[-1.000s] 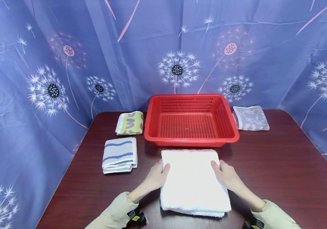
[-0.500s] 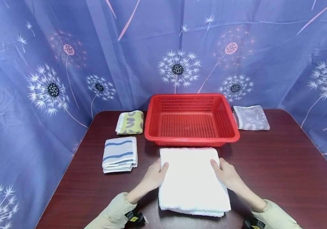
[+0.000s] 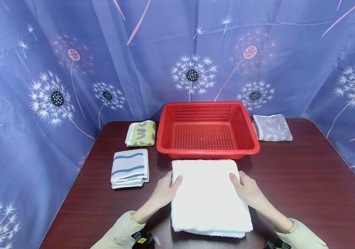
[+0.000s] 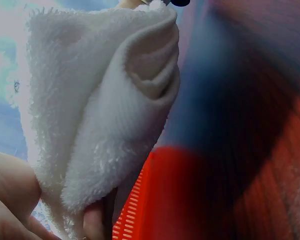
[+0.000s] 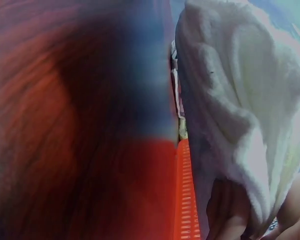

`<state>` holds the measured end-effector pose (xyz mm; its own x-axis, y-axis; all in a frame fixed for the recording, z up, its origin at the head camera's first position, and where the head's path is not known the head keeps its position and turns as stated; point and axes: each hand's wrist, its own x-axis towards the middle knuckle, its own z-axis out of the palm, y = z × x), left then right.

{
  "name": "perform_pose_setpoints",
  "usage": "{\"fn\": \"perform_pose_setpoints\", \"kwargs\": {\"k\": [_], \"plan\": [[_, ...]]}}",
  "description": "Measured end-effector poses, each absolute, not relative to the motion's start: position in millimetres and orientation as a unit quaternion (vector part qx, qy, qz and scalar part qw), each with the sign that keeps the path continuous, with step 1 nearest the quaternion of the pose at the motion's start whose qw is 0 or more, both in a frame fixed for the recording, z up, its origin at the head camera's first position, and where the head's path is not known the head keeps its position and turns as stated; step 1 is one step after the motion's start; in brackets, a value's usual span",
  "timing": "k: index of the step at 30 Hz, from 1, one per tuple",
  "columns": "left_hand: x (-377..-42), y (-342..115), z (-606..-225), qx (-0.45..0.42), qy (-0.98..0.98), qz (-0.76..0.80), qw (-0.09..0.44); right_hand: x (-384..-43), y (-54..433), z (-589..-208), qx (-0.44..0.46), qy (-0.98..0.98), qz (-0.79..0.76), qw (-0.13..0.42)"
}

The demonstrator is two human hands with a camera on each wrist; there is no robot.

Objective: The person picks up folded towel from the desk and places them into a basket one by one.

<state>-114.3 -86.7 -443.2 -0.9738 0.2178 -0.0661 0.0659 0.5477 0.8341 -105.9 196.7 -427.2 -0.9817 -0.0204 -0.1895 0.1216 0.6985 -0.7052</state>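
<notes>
A folded white fluffy towel (image 3: 209, 197) lies level between my two hands, in front of the red basket. My left hand (image 3: 164, 190) grips its left edge, thumb on top and the other fingers tucked underneath. On the right edge my right hand (image 3: 249, 191) holds it the same way. The left wrist view has the towel's folded layers (image 4: 115, 100) seen from the side, with fingertips under the fold. In the right wrist view, loose folds of the towel (image 5: 240, 110) hang over the curled fingers (image 5: 230, 210).
Just beyond the towel stands the red perforated basket (image 3: 208, 152), with nothing in it. Left of it lie a folded yellow-green towel (image 3: 141, 134) and a blue-striped white towel (image 3: 129, 168). A grey patterned towel (image 3: 273, 128) sits at its right. A blue curtain (image 3: 152, 69) surrounds the dark red table (image 3: 305, 180).
The white towel has shifted slightly forward, toward the basket, and a little left, with both hands holding it throughout. The basket and other towels have stayed in place.
</notes>
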Motion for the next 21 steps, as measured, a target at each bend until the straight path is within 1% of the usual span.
{"fn": "perform_pose_setpoints", "kwargs": {"k": [9, 17, 21], "plan": [[-114.5, -90.1, -440.4, 0.061, 0.850, 0.511, 0.108, -103.7, 196.0, -424.1, 0.031, 0.907, -0.405, 0.108], [-114.6, -92.5, -436.1, 0.060, 0.842, 0.526, 0.108, -102.8, 195.6, -419.7, 0.031, 0.905, -0.411, 0.104], [-114.2, -94.0, -433.8, 0.059, 0.831, 0.540, 0.116, -102.3, 195.1, -416.6, 0.029, 0.903, -0.417, 0.102]]}}
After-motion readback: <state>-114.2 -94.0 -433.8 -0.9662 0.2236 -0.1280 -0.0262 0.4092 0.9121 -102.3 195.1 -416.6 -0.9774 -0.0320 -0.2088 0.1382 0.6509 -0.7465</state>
